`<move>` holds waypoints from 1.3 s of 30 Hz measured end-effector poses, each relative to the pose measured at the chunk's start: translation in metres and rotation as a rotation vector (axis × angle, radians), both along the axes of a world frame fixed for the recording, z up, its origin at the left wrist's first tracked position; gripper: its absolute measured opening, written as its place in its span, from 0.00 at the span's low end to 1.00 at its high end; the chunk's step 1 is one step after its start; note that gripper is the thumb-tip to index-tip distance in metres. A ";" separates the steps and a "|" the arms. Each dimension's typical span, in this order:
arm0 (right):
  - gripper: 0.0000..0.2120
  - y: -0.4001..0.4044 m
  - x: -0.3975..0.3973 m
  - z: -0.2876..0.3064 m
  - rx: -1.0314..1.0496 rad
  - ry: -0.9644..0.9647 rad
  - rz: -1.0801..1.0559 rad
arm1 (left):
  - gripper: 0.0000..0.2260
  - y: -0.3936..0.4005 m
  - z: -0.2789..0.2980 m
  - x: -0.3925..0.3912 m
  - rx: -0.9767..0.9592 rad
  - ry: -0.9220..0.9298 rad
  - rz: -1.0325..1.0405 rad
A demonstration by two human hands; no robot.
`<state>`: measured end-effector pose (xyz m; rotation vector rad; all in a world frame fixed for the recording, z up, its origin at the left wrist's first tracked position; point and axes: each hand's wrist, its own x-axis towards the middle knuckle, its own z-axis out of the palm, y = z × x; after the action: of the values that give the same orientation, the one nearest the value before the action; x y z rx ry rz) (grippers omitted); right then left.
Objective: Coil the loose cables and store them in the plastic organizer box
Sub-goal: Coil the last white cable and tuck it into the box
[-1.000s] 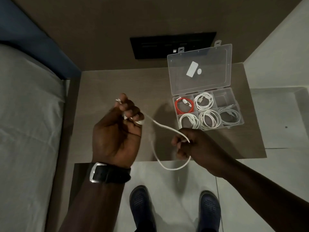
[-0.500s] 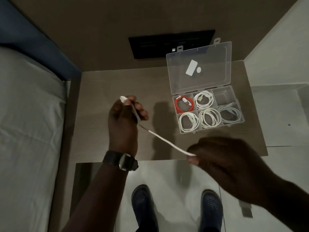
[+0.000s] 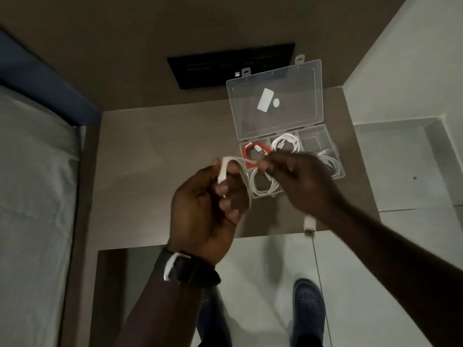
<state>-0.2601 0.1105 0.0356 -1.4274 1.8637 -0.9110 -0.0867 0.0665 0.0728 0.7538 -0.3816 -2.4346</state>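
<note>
Hands close in mid-frame, looping the white cable (image 3: 240, 169)

The left hand (image 3: 200, 209) grips the loops; the right hand (image 3: 298, 181), drawn in from lower right, pinches the strand before the open organizer box (image 3: 288, 156); coiling advances.

Open tabletop (image 3: 150, 151) is left free at nine o'clock. The organizer box (image 3: 333, 144) at one o'clock is screened in front by both hands; its raised lid (image 3: 275, 101) blocks approach from twelve o'clock.
</note>
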 end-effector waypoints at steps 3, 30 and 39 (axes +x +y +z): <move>0.14 0.036 0.030 -0.010 0.090 -0.026 0.159 | 0.12 -0.007 -0.001 -0.003 -0.012 0.006 0.144; 0.09 0.031 0.022 0.010 -0.058 -0.985 -0.261 | 0.11 0.029 -0.008 -0.032 -0.406 -0.280 -0.058; 0.08 0.027 0.028 0.017 -0.132 -0.786 -0.330 | 0.10 0.028 -0.017 -0.027 -0.258 -0.098 -0.067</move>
<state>-0.2326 0.1380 0.0522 -0.6554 1.4476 -1.5094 -0.1141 0.0941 0.0553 0.7577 -0.7540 -2.3537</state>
